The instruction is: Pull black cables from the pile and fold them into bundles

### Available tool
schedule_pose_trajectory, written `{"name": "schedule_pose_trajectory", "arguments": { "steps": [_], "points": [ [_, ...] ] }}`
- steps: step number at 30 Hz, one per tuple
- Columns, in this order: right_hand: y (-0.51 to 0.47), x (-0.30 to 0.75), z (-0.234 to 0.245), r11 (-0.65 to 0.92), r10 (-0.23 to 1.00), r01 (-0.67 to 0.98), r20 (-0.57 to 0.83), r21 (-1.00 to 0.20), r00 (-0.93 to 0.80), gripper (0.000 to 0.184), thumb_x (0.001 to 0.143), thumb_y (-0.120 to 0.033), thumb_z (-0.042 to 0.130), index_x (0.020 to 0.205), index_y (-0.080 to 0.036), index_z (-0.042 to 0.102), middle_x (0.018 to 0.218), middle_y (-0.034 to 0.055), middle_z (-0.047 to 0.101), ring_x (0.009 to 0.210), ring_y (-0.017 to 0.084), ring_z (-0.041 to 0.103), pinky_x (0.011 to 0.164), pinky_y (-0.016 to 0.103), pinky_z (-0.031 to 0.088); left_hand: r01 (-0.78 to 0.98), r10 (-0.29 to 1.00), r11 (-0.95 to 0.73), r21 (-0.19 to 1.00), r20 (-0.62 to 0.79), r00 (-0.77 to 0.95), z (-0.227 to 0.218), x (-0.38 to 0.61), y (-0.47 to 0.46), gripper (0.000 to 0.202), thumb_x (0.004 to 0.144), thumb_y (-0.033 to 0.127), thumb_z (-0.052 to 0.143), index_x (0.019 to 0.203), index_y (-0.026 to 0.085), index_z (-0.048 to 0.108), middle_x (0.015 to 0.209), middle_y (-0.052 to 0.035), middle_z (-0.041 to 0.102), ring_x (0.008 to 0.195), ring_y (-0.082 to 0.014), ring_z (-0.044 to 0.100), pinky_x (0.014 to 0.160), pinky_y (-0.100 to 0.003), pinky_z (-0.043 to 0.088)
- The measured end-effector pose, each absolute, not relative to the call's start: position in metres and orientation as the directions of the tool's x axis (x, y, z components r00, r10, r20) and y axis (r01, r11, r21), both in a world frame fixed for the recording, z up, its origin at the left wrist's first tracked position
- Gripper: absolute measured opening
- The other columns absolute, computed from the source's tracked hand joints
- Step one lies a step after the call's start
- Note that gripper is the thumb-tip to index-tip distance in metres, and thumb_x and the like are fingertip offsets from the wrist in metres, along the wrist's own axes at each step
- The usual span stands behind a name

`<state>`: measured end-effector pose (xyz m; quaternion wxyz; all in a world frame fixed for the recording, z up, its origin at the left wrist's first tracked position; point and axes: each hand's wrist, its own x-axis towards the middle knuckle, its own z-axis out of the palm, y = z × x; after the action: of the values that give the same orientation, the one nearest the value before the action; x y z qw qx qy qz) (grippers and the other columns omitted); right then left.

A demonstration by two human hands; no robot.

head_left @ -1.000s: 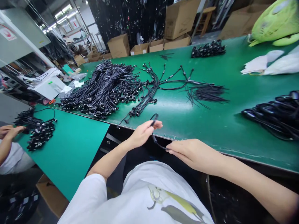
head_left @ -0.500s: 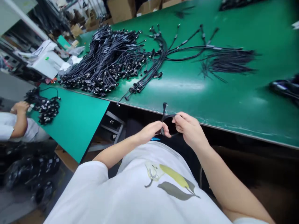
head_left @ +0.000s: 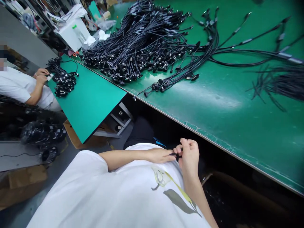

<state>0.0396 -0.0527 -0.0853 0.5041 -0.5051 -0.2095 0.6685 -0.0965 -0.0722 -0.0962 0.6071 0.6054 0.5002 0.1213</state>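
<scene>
My left hand (head_left: 162,155) is closed on a black cable (head_left: 177,155), close to my shirt and below the table edge. Only a short dark piece of the cable shows between the fingers. My right hand (head_left: 190,153) meets it from the right, fingers bent and pinched on the same cable; most of it is hidden by the hands. On the green table (head_left: 213,117) beyond lies a big heap of black cables (head_left: 140,41) with small metal-ended plugs. A smaller bunch of cables (head_left: 209,53) lies to its right.
Thin black strands (head_left: 285,82) lie at the table's right. On the left, a co-worker's hands (head_left: 42,74) are at a bunch of cables (head_left: 65,82) on a lower green tabletop (head_left: 95,98). A white box (head_left: 72,36) stands behind. A cardboard box (head_left: 73,136) is below.
Both hands have come down and closer to my body with the cable. The plug that stuck up above my left hand no longer shows. My view has turned to the left.
</scene>
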Motion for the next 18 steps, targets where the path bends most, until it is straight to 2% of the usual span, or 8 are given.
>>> {"name": "schedule_pose_trajectory", "arguments": {
  "steps": [2, 4, 7, 9, 11, 14, 16, 18],
  "points": [
    [-0.048, 0.036, -0.078, -0.298, 0.927, -0.463, -0.37, -0.835, 0.069, 0.035, 0.078, -0.037, 0.073, 0.089, -0.025, 0.043, 0.055, -0.0123, 0.037, 0.039, 0.004, 0.036, 0.038, 0.016, 0.034, 0.389, 0.734, 0.276, 0.879, -0.454, 0.506, -0.097, -0.095, -0.065, 0.023, 0.091, 0.037, 0.053, 0.082, 0.02, 0.064, 0.07, -0.0001, 0.057, 0.064, -0.0147, 0.052, 0.066, -0.027, 0.04],
    [-0.04, 0.035, -0.067, -0.229, 0.952, -0.46, -0.296, -0.858, 0.078, 0.025, 0.083, -0.036, 0.066, 0.091, -0.025, 0.045, 0.059, -0.0111, 0.036, 0.037, 0.003, 0.03, 0.035, 0.015, 0.025, 0.264, 0.761, 0.308, 0.914, -0.403, 0.509, -0.095, -0.091, -0.056, 0.031, 0.092, 0.036, 0.05, 0.068, 0.018, 0.06, 0.067, -0.0006, 0.055, 0.065, -0.014, 0.05, 0.07, -0.027, 0.041],
    [-0.025, 0.037, -0.048, -0.213, 0.963, -0.481, -0.266, -0.85, 0.043, 0.021, 0.083, -0.038, 0.062, 0.087, -0.023, 0.048, 0.061, -0.0095, 0.034, 0.037, 0.002, 0.022, 0.034, 0.015, 0.017, 0.085, 0.801, 0.383, 0.92, -0.377, 0.465, -0.084, -0.081, -0.047, 0.029, 0.088, 0.037, 0.059, 0.066, 0.017, 0.058, 0.071, -0.0012, 0.054, 0.073, -0.0135, 0.05, 0.075, -0.026, 0.041],
    [-0.014, 0.042, -0.038, -0.288, 0.953, -0.492, -0.299, -0.822, -0.059, 0.025, 0.081, -0.041, 0.063, 0.081, -0.021, 0.048, 0.061, -0.009, 0.032, 0.037, 0.001, 0.019, 0.034, 0.015, 0.014, -0.052, 0.721, 0.559, 0.828, -0.454, 0.524, -0.072, -0.076, -0.046, 0.032, 0.087, 0.045, 0.06, 0.073, 0.016, 0.059, 0.071, -0.0015, 0.055, 0.068, -0.0127, 0.049, 0.07, -0.027, 0.043],
    [-0.007, 0.048, -0.03, -0.373, 0.928, -0.485, -0.326, -0.791, -0.183, 0.031, 0.079, -0.046, 0.065, 0.077, -0.02, 0.048, 0.062, -0.0085, 0.03, 0.038, 0.0, 0.017, 0.034, 0.014, 0.012, -0.183, 0.585, 0.75, 0.636, -0.508, 0.632, -0.059, -0.073, -0.048, 0.035, 0.087, 0.049, 0.059, 0.079, 0.015, 0.057, 0.065, 0.0011, 0.049, 0.057, -0.0104, 0.045, 0.061, -0.026, 0.043],
    [-0.003, 0.055, -0.023, -0.427, 0.901, -0.487, -0.315, -0.762, -0.298, 0.036, 0.078, -0.05, 0.067, 0.077, -0.019, 0.048, 0.063, -0.0084, 0.03, 0.039, -0.001, 0.015, 0.034, 0.013, 0.011, -0.323, 0.486, 0.868, 0.377, -0.51, 0.71, -0.043, -0.075, -0.052, 0.028, 0.087, 0.041, 0.061, 0.085, 0.013, 0.058, 0.064, 0.0038, 0.041, 0.052, -0.0077, 0.04, 0.054, -0.023, 0.041],
    [-0.004, 0.058, -0.02, -0.414, 0.905, -0.502, -0.285, -0.759, -0.315, 0.036, 0.079, -0.05, 0.067, 0.077, -0.019, 0.048, 0.064, -0.0083, 0.03, 0.039, -0.001, 0.014, 0.033, 0.013, 0.011, -0.354, 0.465, 0.884, 0.305, -0.505, 0.727, -0.036, -0.076, -0.054, 0.023, 0.087, 0.035, 0.061, 0.086, 0.012, 0.061, 0.065, 0.0023, 0.042, 0.054, -0.0081, 0.044, 0.055, -0.023, 0.043],
    [-0.006, 0.059, -0.018, -0.401, 0.91, -0.52, -0.263, -0.755, -0.32, 0.036, 0.081, -0.05, 0.066, 0.077, -0.019, 0.048, 0.064, -0.0081, 0.03, 0.04, -0.001, 0.014, 0.033, 0.012, 0.011, -0.343, 0.448, 0.893, 0.291, -0.507, 0.736, -0.032, -0.077, -0.054, 0.021, 0.086, 0.031, 0.061, 0.086, 0.011, 0.062, 0.067, 0.0004, 0.045, 0.059, -0.0104, 0.05, 0.06, -0.025, 0.048]
  ]
}}
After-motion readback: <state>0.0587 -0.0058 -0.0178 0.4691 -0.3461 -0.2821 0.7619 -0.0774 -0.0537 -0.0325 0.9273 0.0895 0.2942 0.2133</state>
